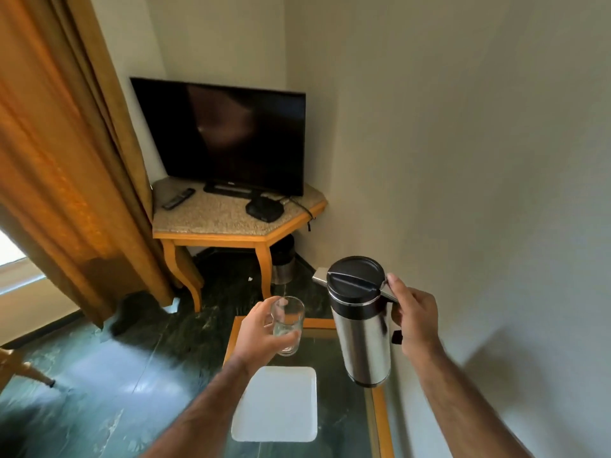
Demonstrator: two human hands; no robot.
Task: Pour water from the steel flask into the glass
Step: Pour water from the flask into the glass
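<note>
right fingers: wrapped round the handle of the tall brushed-steel flask with black plastic lid and collar [362,320]; thumb pressed on the steel lever at the lid edge.
right hand [415,320]: closed on the handle, forearm bare, coming in from lower right.
left fingers: curled round the lower half of the clear drinking glass [287,320], thumb on the near side, fingertips showing through the wall.
left hand [261,335]: closed on the glass, forearm bare, coming in from bottom centre.
flask: held in the air, close to upright, base tilted slightly toward the person; just right of the glass, not touching it. Base hangs over the right edge of the table.
glass: held up above the table's far edge, upright, rim open. Whether any water is in it: can't tell.
table: glass-topped low table with orange wooden frame [380,421], under both hands.
tray: white square tray with rounded corners [276,403], flat on the table top, below the glass hand.
background: black flat-screen TV [224,133], dark, on a corner stand with speckled stone top and wooden legs [211,216]; black remote [178,198] and small black box [264,209] on it.
left side: mustard-orange curtain [66,153].
writing: small mark on the TV bezel, too blurred to read; none legible on the flask.
</note>
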